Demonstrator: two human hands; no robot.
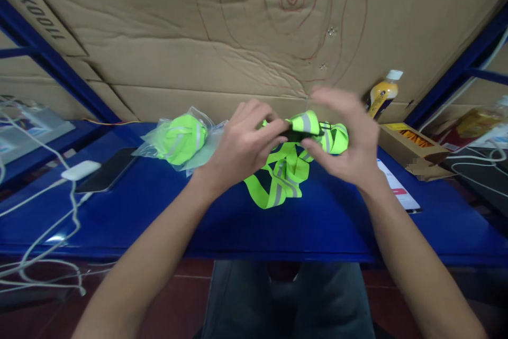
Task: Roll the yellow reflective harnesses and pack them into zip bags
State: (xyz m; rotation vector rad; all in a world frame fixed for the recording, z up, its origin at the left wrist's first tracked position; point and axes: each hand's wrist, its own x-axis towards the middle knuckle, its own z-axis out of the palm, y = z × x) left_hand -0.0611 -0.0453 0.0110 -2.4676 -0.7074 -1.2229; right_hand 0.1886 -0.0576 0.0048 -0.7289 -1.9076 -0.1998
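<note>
Strap (308, 123) between left hand (251, 140) and right hand (353, 140)

Left pinches the strap's black piece (296, 135); right rests its thumb against it, index finger raised, whether gripping cannot be told. Yellow-green loops (292, 170) show below, behind the table's (238, 234) front edge.

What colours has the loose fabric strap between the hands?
The loose fabric strap is neon lime with grey bands; head view.

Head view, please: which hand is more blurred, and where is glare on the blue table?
Head view: right hand blurred, more than left hand; head view: small white glare on the blue table, left front, near white cables.
</note>
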